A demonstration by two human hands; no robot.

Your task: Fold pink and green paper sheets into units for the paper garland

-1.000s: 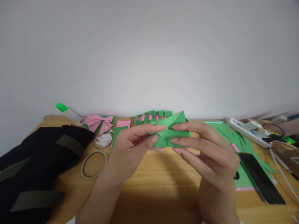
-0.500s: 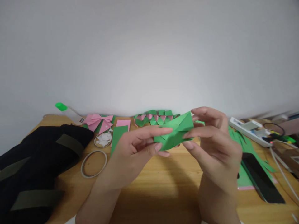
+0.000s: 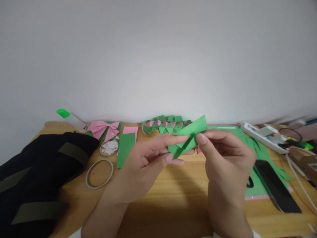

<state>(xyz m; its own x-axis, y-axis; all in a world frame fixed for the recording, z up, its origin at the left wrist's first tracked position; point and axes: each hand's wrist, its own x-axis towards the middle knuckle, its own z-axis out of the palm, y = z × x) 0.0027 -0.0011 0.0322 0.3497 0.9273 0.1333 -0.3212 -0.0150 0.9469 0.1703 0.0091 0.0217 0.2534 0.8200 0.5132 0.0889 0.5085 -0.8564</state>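
A folded piece of green paper (image 3: 184, 140) is held above the table in front of me, tilted up to the right, with a dark gap between its folds. My left hand (image 3: 151, 157) grips its left end, index finger along the front and thumb below. At the right end my right hand (image 3: 223, 155) pinches the paper between thumb and bent fingers; those fingertips are partly hidden behind it. Beyond the paper, against the wall, lies a row of joined green and pink folded pieces (image 3: 165, 124).
On the left are a dark cloth (image 3: 44, 165), a tape roll (image 3: 88, 178), white scraps (image 3: 110, 147), a pink paper bow (image 3: 102, 129) and green paper sheets (image 3: 125, 150). On the right lie a phone (image 3: 277, 186), more green paper (image 3: 260, 152) and a white power strip (image 3: 264, 138).
My right hand has closed in from loosely spread fingers to a pinch, its thumb now on the front of the paper. The fold has opened a little, and the left hand has barely moved.
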